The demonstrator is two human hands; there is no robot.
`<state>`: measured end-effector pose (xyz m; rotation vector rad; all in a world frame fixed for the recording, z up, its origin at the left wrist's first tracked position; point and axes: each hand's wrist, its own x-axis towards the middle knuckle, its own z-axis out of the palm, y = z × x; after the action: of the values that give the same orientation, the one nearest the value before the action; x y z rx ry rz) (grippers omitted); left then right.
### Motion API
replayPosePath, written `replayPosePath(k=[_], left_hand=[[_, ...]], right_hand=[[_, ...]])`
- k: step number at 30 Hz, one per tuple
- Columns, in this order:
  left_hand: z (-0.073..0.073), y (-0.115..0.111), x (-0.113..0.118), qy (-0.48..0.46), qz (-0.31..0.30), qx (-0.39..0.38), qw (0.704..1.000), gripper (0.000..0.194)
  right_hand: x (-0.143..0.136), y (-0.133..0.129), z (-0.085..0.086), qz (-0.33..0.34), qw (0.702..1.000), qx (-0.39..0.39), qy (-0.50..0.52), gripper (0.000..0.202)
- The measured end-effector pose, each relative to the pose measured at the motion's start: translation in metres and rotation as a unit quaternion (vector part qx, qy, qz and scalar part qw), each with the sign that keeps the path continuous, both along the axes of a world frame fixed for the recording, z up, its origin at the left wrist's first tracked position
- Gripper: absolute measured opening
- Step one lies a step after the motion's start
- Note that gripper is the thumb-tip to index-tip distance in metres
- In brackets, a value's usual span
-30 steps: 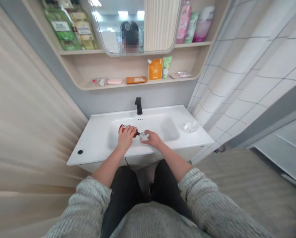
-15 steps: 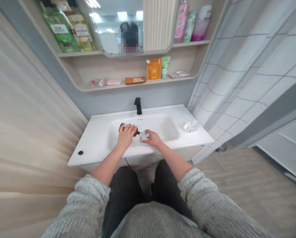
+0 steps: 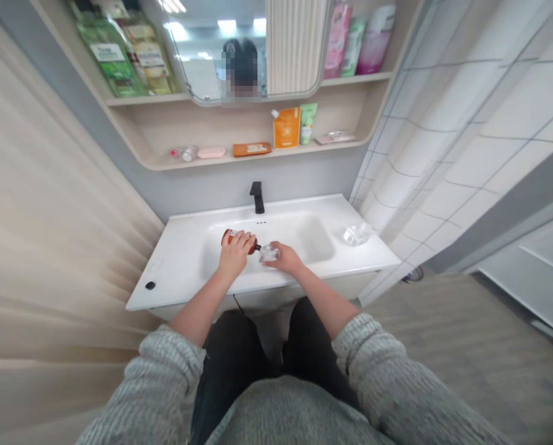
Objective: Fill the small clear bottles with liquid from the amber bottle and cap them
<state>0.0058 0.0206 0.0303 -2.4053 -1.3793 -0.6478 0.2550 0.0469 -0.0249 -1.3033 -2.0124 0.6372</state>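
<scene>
Bare white counter (image 3: 179,259) is left open on both sides of the basin. Passage is blocked behind by a black faucet (image 3: 257,196), rightward by a clear dish (image 3: 357,234).

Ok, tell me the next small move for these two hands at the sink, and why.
Probably tip the red bottle a little further. The left hand holds it on its side over the sink, its dark nozzle aimed at the small clear container in the right hand. Whether liquid is flowing is too small to tell.
</scene>
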Motion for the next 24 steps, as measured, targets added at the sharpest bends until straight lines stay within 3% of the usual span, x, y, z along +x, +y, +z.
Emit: replayPosePath(k=[24], left_hand=[[0.0046, 0.0021, 0.0004, 0.022, -0.005, 0.011, 1.000, 0.055]], right_hand=[[-0.0004, -0.0018, 0.0025, -0.011, 1.000, 0.005, -0.007, 0.075]])
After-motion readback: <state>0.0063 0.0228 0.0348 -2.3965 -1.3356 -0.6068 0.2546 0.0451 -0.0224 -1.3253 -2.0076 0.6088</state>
